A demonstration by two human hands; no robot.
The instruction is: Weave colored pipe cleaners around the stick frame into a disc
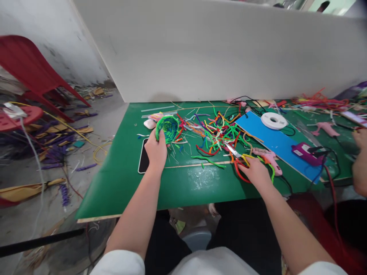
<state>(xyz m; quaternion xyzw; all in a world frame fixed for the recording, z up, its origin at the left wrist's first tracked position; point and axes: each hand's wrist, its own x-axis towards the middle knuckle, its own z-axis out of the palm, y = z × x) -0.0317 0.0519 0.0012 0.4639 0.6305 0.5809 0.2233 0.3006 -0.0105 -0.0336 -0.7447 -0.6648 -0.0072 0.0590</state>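
My left hand [157, 149] is closed on the edge of a small round green and blue coiled piece [169, 129], shaped like a shallow bowl and made of fuzzy pipe cleaners. It is held up over the table's left part, above a phone [143, 158]. My right hand [254, 171] has its fingers closed about the handles of a pair of scissors [233, 150], whose blades point away to the left. Beside that hand lie a pink glue gun [271, 159] and a bent green pipe cleaner. A heap of mixed pipe cleaners [220, 131] lies beyond the blades.
On the green table [120, 191] a blue board [275, 145] carries a white spool [273, 120] and a purple power block [308, 153] with cords. A white partition [206, 53] stands behind. Another person's hand [360, 139] is at far right. A red chair [34, 68] stands left.
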